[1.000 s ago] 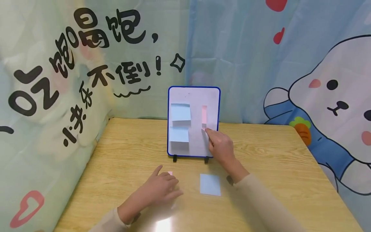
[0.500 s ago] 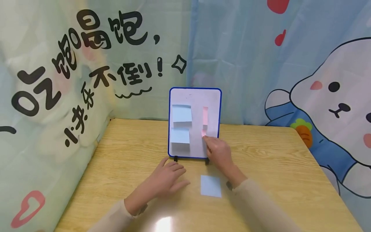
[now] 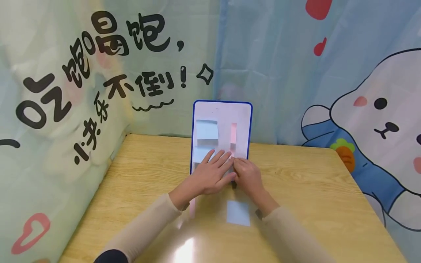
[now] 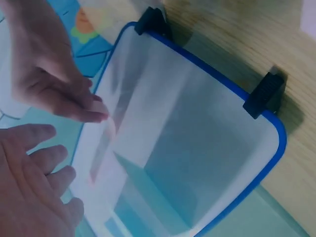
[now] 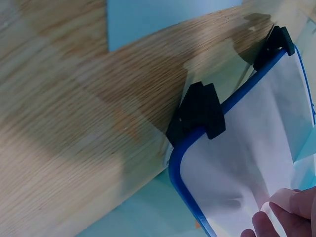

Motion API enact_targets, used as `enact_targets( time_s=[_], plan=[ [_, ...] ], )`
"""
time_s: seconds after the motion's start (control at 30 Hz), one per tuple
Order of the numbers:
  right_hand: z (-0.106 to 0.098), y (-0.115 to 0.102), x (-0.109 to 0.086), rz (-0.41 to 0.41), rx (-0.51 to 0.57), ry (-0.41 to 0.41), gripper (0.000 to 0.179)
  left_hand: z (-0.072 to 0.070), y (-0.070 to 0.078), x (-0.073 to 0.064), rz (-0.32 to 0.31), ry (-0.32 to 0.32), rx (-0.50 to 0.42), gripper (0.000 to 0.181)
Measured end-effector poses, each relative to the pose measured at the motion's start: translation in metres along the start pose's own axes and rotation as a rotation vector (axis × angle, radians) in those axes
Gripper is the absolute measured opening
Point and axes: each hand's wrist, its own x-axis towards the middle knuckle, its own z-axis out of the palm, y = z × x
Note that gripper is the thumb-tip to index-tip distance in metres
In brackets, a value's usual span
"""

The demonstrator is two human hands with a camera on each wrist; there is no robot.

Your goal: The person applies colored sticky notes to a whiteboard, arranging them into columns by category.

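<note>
A small whiteboard point(image 3: 223, 110) with a blue rim stands upright on the table. Down its right side is a pink sticky strip point(image 3: 233, 132), and just below that a second pink strip point(image 4: 111, 124). My right hand point(image 3: 249, 177) pinches the lower end of this second strip, as the left wrist view shows; in the head view the strip is mostly hidden by the hands. My left hand point(image 3: 212, 176) is in front of the board's lower part with its fingers spread, holding nothing. Behind its fingertips is the lower blue sticky note point(image 3: 201, 153), partly covered.
Another blue note point(image 3: 207, 129) sticks higher on the board. On the wooden table point(image 3: 296, 190) lie a loose blue note point(image 3: 238, 213) and a pink strip point(image 3: 192, 207) beside the left sleeve. Black feet point(image 5: 197, 111) hold the board's bottom edge. A printed curtain point(image 3: 269, 73) hangs behind.
My left hand has moved up and right from the table to the board, uncovering the pink strip on the table. My right hand has moved slightly down, still pinching the lower strip.
</note>
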Motion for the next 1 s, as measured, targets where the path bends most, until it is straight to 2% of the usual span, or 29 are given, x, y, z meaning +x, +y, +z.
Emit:
enact_targets(
  time_s=[0.17, 0.37, 0.6, 0.8, 1.0],
  plan=[
    [0.001, -0.002, -0.001, 0.036, 0.009, -0.022, 0.02, 0.007, -0.006, 0.022, -0.021, -0.055, -0.018, 0.065],
    [0.001, -0.003, -0.003, 0.06, 0.018, -0.034, 0.026, 0.015, -0.012, 0.038, -0.051, -0.084, -0.006, 0.068],
    [0.004, -0.002, -0.005, 0.008, 0.008, -0.006, 0.026, 0.017, -0.015, 0.041, -0.047, -0.095, 0.043, 0.069],
    [0.005, -0.001, -0.006, 0.033, 0.007, -0.031, 0.028, 0.016, -0.016, 0.041, -0.043, -0.085, 0.064, 0.07],
    [0.004, 0.0, -0.009, 0.045, 0.003, -0.045, 0.029, 0.018, -0.017, 0.041, -0.046, -0.103, 0.056, 0.071]
  ],
)
